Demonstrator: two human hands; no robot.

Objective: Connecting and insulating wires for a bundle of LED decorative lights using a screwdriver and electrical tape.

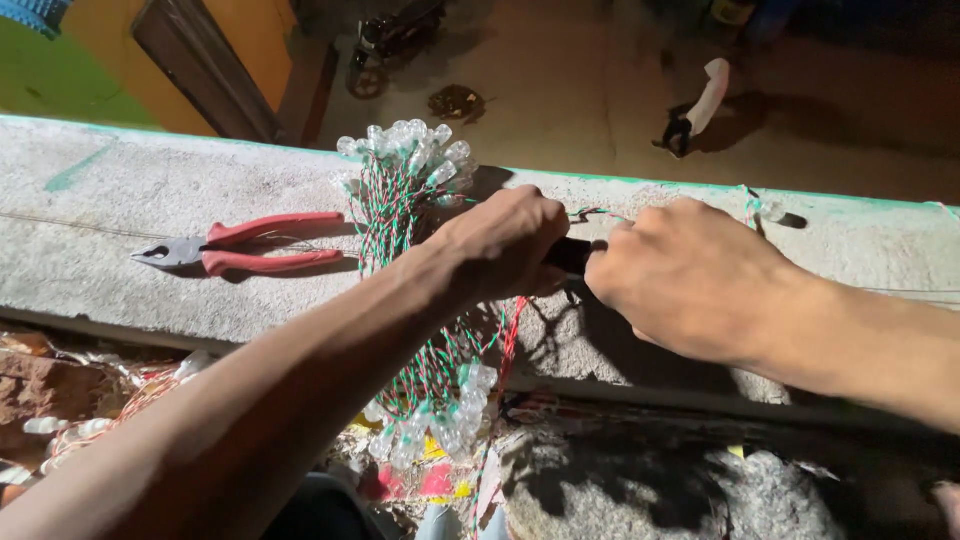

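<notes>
From the head camera, the left hand (500, 245) and the right hand (680, 275) met over a rough concrete ledge (120, 215), knuckles up. The left hand's fingers were curled tight around a small dark object (570, 255); only a short black stretch of it showed in the gap between the two hands, so its kind could not be made out. The right hand's fingers were folded under the palm and hidden, touching that same dark piece; whether they gripped it could not be told. A bundle of string lights (405, 160) with red, green and white twisted wire lay just beyond and beneath the left fingers, draping over the ledge's near edge, its lower bulbs (440, 415) partly hidden by the left forearm. Red-handled pliers (240, 250) lay well to the left of the fingers, untouched. A thin twisted wire (600, 213) showed just beyond the knuckles. The ground beyond the ledge was dark and hard to read.
</notes>
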